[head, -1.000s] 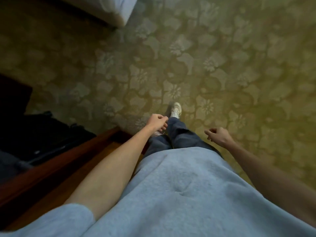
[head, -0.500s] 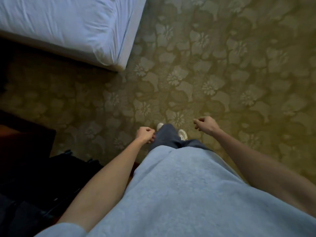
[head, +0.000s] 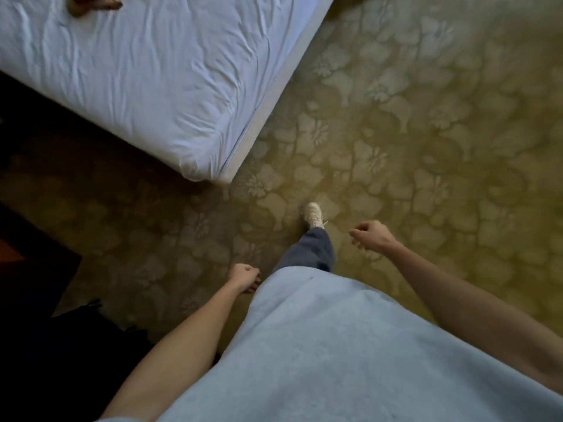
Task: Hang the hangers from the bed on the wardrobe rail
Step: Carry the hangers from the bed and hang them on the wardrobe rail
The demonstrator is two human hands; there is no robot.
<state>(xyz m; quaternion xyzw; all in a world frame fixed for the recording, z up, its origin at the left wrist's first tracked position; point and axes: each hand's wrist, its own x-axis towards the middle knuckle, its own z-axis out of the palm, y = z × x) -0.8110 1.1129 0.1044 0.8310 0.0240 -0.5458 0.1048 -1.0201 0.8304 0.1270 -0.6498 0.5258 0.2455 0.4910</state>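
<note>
The bed, under a wrinkled white sheet, fills the upper left, its corner pointing toward me. The brown ends of wooden hangers lie on the sheet at the very top edge, mostly cut off. My left hand hangs by my hip with curled fingers and holds nothing. My right hand swings out in front, loosely curled and also holding nothing. Both hands are well short of the bed. The wardrobe rail is out of sight.
Floral olive carpet spreads across the right and middle. My white shoe steps forward on it. Dark furniture and a black bag sit in shadow at the lower left.
The view has swung forward: far more of the bed shows now and the hangers have come into sight. The wooden furniture at the left dropped out of view. Both hands stay curled.
</note>
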